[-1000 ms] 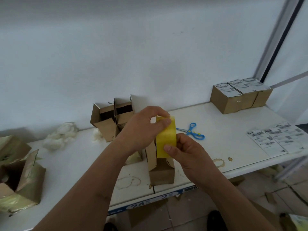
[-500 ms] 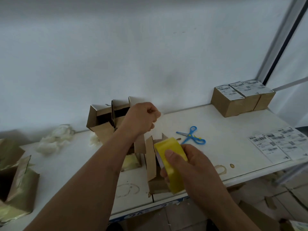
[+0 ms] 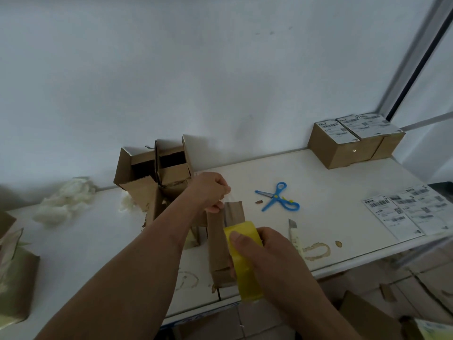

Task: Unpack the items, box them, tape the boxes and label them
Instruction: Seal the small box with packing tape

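Labelled boxes [image 3: 353, 141]: 3, done, counter [image 3: 343, 192] rear. Open boxes [image 3: 157, 173]: unsealed. Current box [image 3: 221, 244]: mid-counter, taping; right hand [image 3: 272, 263] gripped tape roll [image 3: 242, 258], left hand [image 3: 210, 191] pinched prob. tape end. Labels [image 3: 411, 212] left

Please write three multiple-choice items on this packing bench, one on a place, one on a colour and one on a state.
1. Where do the blue-handled scissors lie?
A. on the white tabletop
B. inside an open box
C. on the floor

2. What colour is the roll of packing tape?
A. red
B. yellow
C. black

3. How is the tape roll held?
A. it lies untouched
B. the left hand grips it
C. the right hand grips it

Answers: 1 A, the scissors rest flat on the tabletop right of the hands; 2 B, its outer face is yellow; 3 C, the right hand's thumb and fingers wrap it beside the small brown cardboard box.
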